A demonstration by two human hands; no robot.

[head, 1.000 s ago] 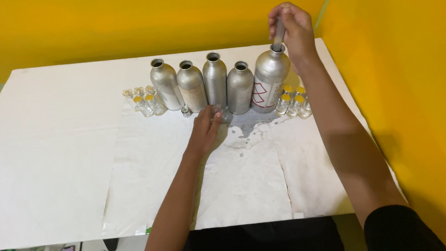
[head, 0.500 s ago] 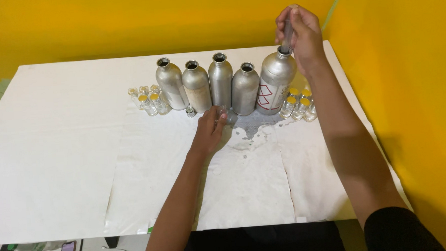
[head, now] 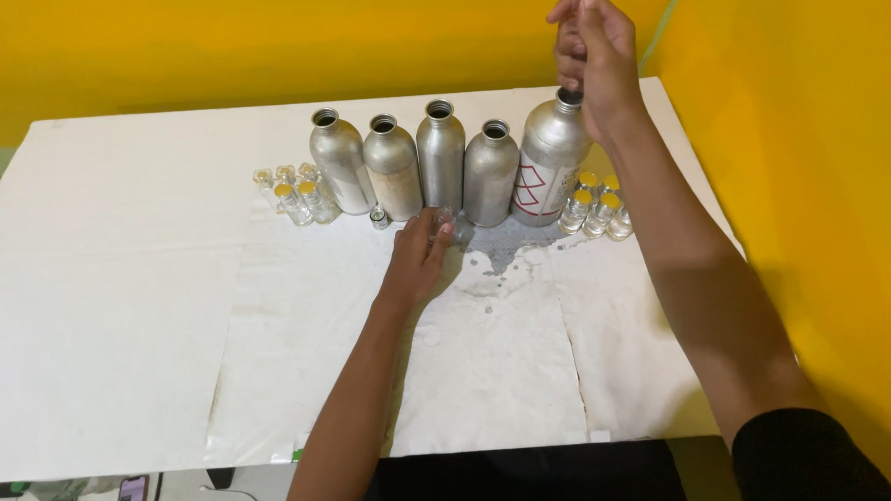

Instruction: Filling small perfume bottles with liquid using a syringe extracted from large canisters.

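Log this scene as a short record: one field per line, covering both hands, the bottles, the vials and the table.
left hand: rests on the table, fingertips around a small clear vial
right hand: raised over the mouth of the largest bottle, pinching something thin that cannot be made out
bottles: five silver metal ones in a row, all uncapped; the largest bears a red marking
yellow-capped vials: one cluster left of the row, one right of it
table: covered in white paper, wet patch in front of the bottles

Brushed matt metal bottles point(head: 442, 160), clear glossy glass vials point(head: 596, 209), creased white paper table cover point(head: 127, 294), wet-stained.
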